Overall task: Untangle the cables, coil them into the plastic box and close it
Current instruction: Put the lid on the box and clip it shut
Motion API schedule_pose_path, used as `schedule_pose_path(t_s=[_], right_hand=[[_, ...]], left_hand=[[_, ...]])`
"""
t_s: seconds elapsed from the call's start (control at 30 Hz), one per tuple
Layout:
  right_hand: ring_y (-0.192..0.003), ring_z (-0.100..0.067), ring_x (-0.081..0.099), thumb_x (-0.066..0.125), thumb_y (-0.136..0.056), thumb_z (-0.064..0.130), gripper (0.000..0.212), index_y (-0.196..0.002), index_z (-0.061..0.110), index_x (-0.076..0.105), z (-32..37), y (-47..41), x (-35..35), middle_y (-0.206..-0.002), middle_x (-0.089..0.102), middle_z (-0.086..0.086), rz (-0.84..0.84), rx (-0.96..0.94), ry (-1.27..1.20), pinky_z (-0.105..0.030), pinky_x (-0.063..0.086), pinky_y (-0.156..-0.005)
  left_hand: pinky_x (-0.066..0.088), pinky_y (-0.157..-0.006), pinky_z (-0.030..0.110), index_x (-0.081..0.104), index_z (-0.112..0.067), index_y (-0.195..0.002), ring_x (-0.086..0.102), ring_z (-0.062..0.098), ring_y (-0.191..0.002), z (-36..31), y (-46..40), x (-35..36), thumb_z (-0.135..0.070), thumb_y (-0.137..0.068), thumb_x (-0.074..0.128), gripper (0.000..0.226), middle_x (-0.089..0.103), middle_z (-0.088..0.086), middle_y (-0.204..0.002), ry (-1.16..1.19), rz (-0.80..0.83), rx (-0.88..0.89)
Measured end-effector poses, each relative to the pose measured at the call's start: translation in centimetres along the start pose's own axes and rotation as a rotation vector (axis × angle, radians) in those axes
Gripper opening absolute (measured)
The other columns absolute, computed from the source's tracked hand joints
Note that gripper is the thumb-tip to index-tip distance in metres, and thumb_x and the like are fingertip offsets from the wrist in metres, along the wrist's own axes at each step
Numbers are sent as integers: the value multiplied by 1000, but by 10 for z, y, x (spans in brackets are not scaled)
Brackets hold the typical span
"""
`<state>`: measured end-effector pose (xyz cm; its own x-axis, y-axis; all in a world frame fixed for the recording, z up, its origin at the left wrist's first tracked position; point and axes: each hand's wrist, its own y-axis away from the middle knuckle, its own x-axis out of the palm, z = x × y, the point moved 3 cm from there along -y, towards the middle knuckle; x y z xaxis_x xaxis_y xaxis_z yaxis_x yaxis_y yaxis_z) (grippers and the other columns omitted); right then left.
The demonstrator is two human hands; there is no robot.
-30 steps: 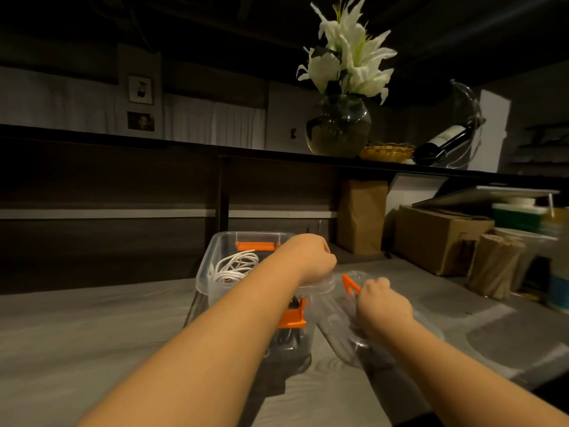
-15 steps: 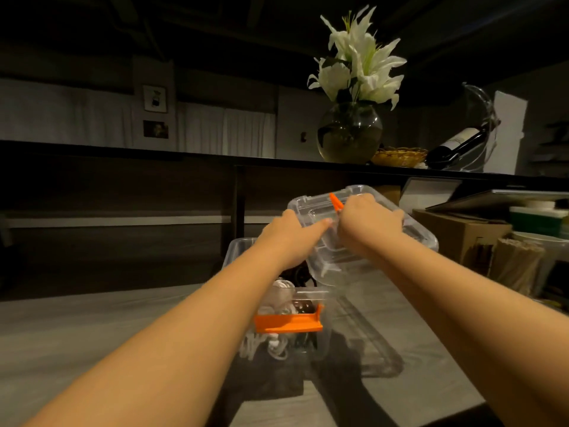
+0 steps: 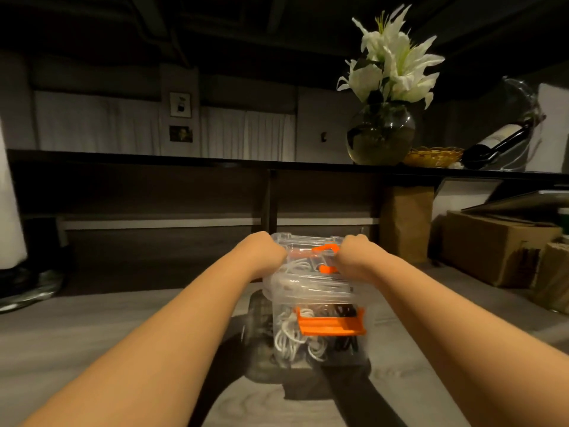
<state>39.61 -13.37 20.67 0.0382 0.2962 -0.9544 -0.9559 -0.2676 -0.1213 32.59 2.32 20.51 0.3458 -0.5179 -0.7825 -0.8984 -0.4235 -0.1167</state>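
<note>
A clear plastic box (image 3: 320, 349) stands on the grey table, with white cables (image 3: 289, 337) and black cables (image 3: 345, 343) coiled inside. An orange latch (image 3: 331, 325) sticks out from its near side. The clear lid (image 3: 311, 280) lies on top of the box, carrying an orange handle (image 3: 326, 249). My left hand (image 3: 263, 254) grips the lid's left edge and my right hand (image 3: 354, 255) grips its right edge. The fingers of both hands are hidden behind the knuckles.
A paper bag (image 3: 406, 223) and a cardboard box (image 3: 498, 248) stand to the right at the back. On the dark shelf (image 3: 184, 158) above are a glass vase of white lilies (image 3: 381, 134), a woven basket (image 3: 434, 155) and a wine bottle (image 3: 495, 143).
Both hands carried the lid from mid-air down onto the box. One second ago the lid lay on the table to the box's right, with the right hand on it.
</note>
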Motion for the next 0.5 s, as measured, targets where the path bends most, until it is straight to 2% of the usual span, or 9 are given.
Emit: schedule_pose_path(t_s=[0.07, 0.1, 0.17, 0.23, 0.27, 0.3, 0.4, 0.5], right_hand=[[-130, -36, 45, 54, -99, 29, 57, -147, 7, 32, 1, 0, 3, -147, 34, -18, -6, 3, 2, -41, 43, -103], [-127, -34, 48, 54, -99, 26, 54, -145, 7, 35, 2, 1, 4, -144, 40, -18, -4, -13, 18, -39, 45, -101], [-117, -28, 56, 49, -100, 24, 39, -135, 7, 51, 2, -1, 6, -121, 57, -12, 26, -45, 85, -35, 47, -96], [-110, -24, 59, 45, -102, 25, 34, -127, 7, 59, 4, 1, 6, -105, 56, -8, 61, -79, 121, -33, 46, -94], [-105, -23, 58, 45, -102, 26, 33, -125, 8, 60, 3, 0, 5, -103, 56, -7, 65, -96, 103, -33, 46, -92], [-100, -21, 58, 46, -101, 28, 32, -123, 8, 61, 2, -1, 4, -102, 58, -6, 64, -106, 74, -32, 45, -89], [-99, -20, 59, 52, -97, 20, 28, -122, 11, 61, -8, -6, -2, -112, 63, -8, -33, -95, -188, -32, 49, -87], [-94, -17, 54, 49, -96, 12, 28, -120, 14, 63, -12, -3, -11, -118, 64, -9, -276, -128, -420, -29, 45, -80]], left_hand=[[42, -60, 29, 60, -2, -120, 47, 15, -66, 4, 0, 3, -15, -96, 50, 30, 50, 4, -79, -26, 11, -3], [45, -65, 31, 57, -1, -125, 49, 16, -68, 6, 1, 3, -16, -97, 49, 32, 51, 4, -83, -31, 21, 1], [46, -70, 30, 50, -7, -133, 53, 16, -79, 8, 6, 4, -17, -100, 45, 34, 54, 5, -98, -61, 65, 30], [46, -87, 30, 45, -16, -143, 56, 19, -107, 7, 7, 4, -12, -102, 42, 42, 54, 6, -128, -41, 110, 111], [43, -98, 33, 44, -21, -146, 50, 22, -126, 6, 9, 4, -9, -101, 42, 47, 46, 4, -146, -12, 133, 164], [39, -104, 34, 48, -25, -144, 42, 21, -136, 7, 12, 3, -7, -100, 42, 48, 38, 0, -155, 23, 154, 209], [37, -104, 30, 66, -29, -122, 44, 13, -129, 17, 21, 3, -16, -104, 39, 35, 47, -3, -146, 76, 223, 285], [35, -105, 30, 63, -33, -127, 44, 12, -128, 27, 28, 2, -40, -107, 30, 39, 49, -7, -141, -109, 170, 351]])
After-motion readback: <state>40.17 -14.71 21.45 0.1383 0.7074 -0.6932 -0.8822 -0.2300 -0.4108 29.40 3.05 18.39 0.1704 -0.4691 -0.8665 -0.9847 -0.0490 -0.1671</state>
